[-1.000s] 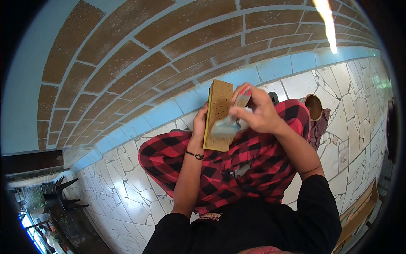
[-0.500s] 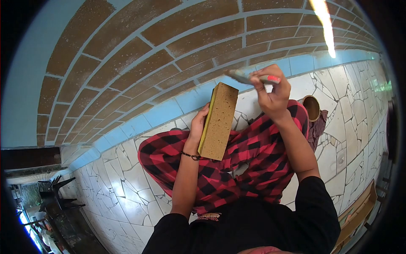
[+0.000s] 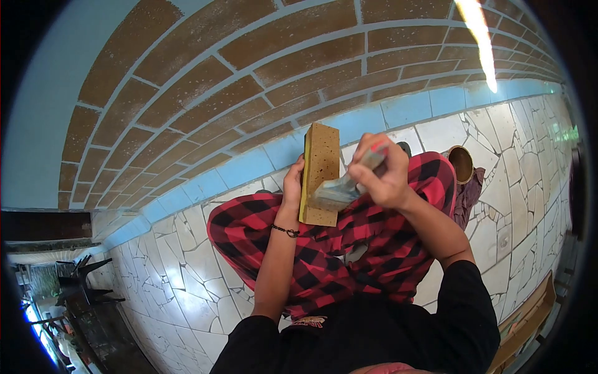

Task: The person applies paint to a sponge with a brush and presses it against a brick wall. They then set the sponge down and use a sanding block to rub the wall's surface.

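My left hand (image 3: 293,181) grips the back of a tan, rough block (image 3: 321,163) with a yellow edge and holds it upright above my lap. A paintbrush (image 3: 346,186) with pale blue bristles and a red-tipped handle is in my right hand (image 3: 381,176). The bristles lie against the lower right face of the block. I sit cross-legged in red and black checked trousers (image 3: 324,243).
A brick wall with light blue joints (image 3: 249,75) and a blue base band rises ahead. The floor (image 3: 187,287) is cracked white mosaic tile. A round tin (image 3: 461,163) stands on a dark cloth at the right. A wooden bench edge (image 3: 529,311) is at far right.
My right hand has come down from above the block, bringing the brush bristles back onto the block's face. The block has turned a little, more edge-on.
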`<state>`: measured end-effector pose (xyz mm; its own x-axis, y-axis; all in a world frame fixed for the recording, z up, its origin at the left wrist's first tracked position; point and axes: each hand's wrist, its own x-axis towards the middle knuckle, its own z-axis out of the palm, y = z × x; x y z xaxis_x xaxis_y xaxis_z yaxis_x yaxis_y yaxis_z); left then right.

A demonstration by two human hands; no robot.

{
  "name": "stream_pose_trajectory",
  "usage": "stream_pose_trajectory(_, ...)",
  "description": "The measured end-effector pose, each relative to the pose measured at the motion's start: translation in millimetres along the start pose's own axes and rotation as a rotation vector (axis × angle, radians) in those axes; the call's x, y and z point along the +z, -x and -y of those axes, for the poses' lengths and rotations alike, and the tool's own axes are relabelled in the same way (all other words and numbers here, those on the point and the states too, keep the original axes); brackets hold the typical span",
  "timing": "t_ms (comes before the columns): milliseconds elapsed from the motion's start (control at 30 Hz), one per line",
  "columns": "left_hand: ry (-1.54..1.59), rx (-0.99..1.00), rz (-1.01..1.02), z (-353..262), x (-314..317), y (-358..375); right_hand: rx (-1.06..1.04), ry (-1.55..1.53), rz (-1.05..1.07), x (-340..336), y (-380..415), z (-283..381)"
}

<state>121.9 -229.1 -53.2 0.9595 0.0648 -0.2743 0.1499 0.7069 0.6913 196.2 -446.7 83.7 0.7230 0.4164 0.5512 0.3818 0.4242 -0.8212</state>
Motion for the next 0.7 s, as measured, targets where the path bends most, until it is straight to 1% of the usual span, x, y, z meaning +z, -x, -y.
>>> stream_pose_trajectory(33,-0.017,-0.012,0.009,-2,9,1,0.064,-0.01,0.006,-5,-3,-2)
stream_pose_trajectory(133,-0.013,-0.103,0.042,-10,39,9,0.158,0.147,0.018,-19,-7,-8)
stream_pose_trajectory(167,-0.026,-0.127,0.043,-13,43,12,0.201,0.085,-0.012,-21,-7,-10)
stream_pose_trajectory(233,-0.051,-0.173,0.038,-15,47,16,0.171,0.13,-0.114,-27,-12,-10)
stream_pose_trajectory(300,-0.073,-0.172,0.024,-16,45,17,0.145,0.162,-0.216,-35,-19,-7)
stream_pose_trajectory(400,-0.088,-0.163,0.019,-18,39,19,-0.03,0.29,-0.366,-48,-24,-20)
stream_pose_trajectory(433,-0.091,-0.158,0.022,-18,37,18,-0.094,0.312,-0.378,-48,-27,-21)
stream_pose_trajectory(533,-0.102,-0.125,0.039,-13,30,13,-0.266,0.498,-0.28,-47,-26,-24)
stream_pose_trajectory(633,-0.01,-0.122,0.097,-13,31,13,-0.407,0.588,0.004,-28,-20,-14)
stream_pose_trajectory(667,0.01,-0.116,0.088,-14,29,13,-0.446,0.587,0.083,-18,-19,-9)
stream_pose_trajectory(700,0.029,-0.11,0.079,-13,26,12,-0.434,0.548,0.153,-12,-13,-6)
